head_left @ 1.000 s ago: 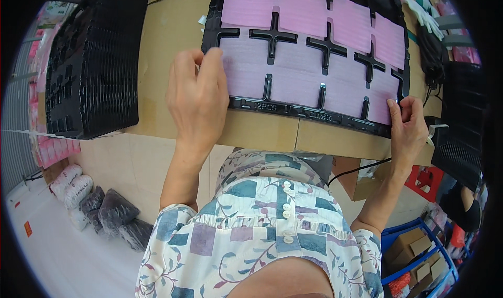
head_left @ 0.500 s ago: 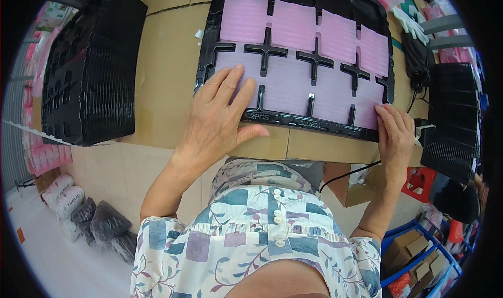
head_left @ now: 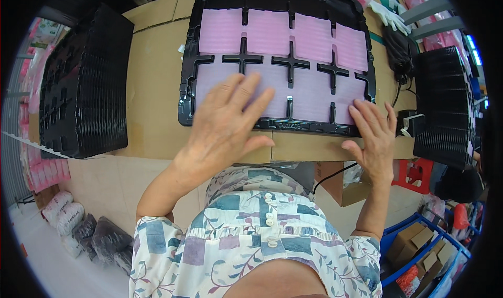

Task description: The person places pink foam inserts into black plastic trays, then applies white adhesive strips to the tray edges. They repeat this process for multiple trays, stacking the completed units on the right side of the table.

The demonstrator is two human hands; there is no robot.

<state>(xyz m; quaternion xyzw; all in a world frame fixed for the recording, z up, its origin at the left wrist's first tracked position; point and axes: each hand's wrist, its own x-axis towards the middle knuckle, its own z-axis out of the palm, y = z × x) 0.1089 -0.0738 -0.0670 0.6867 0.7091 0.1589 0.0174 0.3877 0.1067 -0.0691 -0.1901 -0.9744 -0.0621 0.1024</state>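
Note:
A black compartmented plastic tray (head_left: 306, 126) lies on the cardboard-covered table in front of me. Its two nearer rows hold foam sheets: a pink foam sheet (head_left: 268, 32) is one of several in the farther of these rows, and a lilac foam sheet (head_left: 309, 94) is among those nearest me. My left hand (head_left: 222, 117), slightly blurred, is over the near left pocket with fingers spread, covering part of the sheet there. At the near right corner, my right hand (head_left: 373, 138) has its fingers apart, fingertips at the edge of the last lilac sheet. Neither hand grips anything.
A tall stack of black trays (head_left: 86, 88) stands on the left, another stack (head_left: 443, 107) on the right. White gloves (head_left: 390, 16) and a black cable bundle (head_left: 398, 54) lie beyond the tray's right side. Below right are a red stool (head_left: 414, 175) and a blue rack (head_left: 419, 251).
The tray appears lower and further left in view. My left hand has shifted right across the near left pocket; my right hand's fingers have spread from a closer grouping at the corner.

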